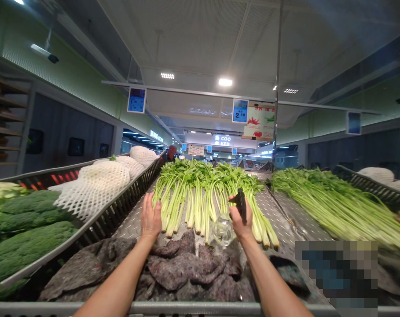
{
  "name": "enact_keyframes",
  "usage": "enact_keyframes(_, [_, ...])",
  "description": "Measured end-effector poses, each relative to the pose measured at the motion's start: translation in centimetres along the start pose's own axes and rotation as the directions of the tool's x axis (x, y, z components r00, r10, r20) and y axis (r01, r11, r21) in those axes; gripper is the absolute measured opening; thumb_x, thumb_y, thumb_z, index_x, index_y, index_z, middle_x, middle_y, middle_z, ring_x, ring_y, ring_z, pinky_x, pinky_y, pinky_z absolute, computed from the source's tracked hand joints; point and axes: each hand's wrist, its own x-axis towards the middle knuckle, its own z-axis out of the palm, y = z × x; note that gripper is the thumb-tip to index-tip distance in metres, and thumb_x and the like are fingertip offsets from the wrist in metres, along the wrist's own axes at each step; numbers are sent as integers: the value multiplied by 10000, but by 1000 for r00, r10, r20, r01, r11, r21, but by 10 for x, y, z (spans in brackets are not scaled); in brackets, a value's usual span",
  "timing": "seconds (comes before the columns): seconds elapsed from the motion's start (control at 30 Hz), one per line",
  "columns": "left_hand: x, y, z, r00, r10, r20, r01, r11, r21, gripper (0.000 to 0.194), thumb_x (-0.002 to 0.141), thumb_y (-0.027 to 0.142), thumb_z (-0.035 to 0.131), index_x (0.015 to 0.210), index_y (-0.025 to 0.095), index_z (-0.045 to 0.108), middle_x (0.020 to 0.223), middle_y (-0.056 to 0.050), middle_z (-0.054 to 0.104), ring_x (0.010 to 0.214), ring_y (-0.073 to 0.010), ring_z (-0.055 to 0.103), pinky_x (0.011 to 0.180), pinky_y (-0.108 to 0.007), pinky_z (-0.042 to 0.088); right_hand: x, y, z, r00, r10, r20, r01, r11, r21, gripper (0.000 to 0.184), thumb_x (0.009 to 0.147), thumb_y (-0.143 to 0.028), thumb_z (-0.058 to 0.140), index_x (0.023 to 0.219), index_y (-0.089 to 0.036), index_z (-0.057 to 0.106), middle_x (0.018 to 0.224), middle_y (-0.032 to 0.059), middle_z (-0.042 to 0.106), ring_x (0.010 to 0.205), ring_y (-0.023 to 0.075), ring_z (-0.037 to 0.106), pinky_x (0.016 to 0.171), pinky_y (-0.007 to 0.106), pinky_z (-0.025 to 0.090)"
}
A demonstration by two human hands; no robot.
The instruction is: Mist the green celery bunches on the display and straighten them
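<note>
My right hand [240, 219] is closed around the black trigger head of a clear spray bottle [222, 229], held just in front of a row of celery bunches [203, 193] lying on a metal display tray [130, 222]. My left hand [150, 215] is open, fingers together, its tips touching the cut ends of the leftmost celery bunch. Both forearms reach forward over a crumpled dark grey felt cloth [186, 268].
Broccoli [24, 233] and white foam-netted produce [97, 182] fill the black-edged bin on the left. More leafy green stalks [335, 202] lie on the right tray. Price signs [240, 110] hang overhead. A metal rail [193, 308] runs along the near edge.
</note>
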Motion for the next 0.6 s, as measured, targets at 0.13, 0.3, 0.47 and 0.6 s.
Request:
enact_keyframes(0.13, [-1, 1, 1, 1000, 17, 10, -17, 1000, 6, 543, 807, 440, 248, 1204, 98, 389, 1312, -160, 339, 1238, -240, 281, 1036, -423, 213, 0, 3, -7, 992, 24, 126, -24, 1000, 2, 210, 633, -247, 484, 807, -157, 560, 779, 28, 592, 630, 135, 513, 582, 254, 398])
enact_keyframes(0.3, [-2, 3, 2, 999, 29, 22, -30, 1000, 10, 564, 803, 455, 241, 1210, 93, 386, 1316, -162, 334, 1241, -240, 276, 1039, -414, 207, -4, 5, -4, 987, 1, 161, 4, 1000, -26, 234, 632, -246, 476, 837, -167, 556, 796, 21, 587, 647, 135, 516, 601, 256, 401])
enact_keyframes(0.47, [-4, 4, 2, 999, 29, 45, -30, 999, 26, 577, 805, 461, 226, 1217, 88, 379, 1327, -165, 318, 1243, -244, 271, 1039, -416, 206, -1, 5, -10, 991, -8, 131, 22, 994, -102, 244, 614, -245, 487, 835, -167, 555, 675, -6, 549, 557, 123, 475, 539, 248, 383])
enact_keyframes(0.6, [-5, 3, 3, 999, 29, 44, -30, 1000, 8, 544, 803, 454, 245, 1209, 120, 385, 1326, -142, 325, 1245, -235, 270, 1044, -414, 201, 7, 12, -21, 994, 64, -94, -67, 997, -38, 214, 630, -275, 497, 802, -168, 567, 749, 19, 575, 650, 148, 516, 592, 265, 406])
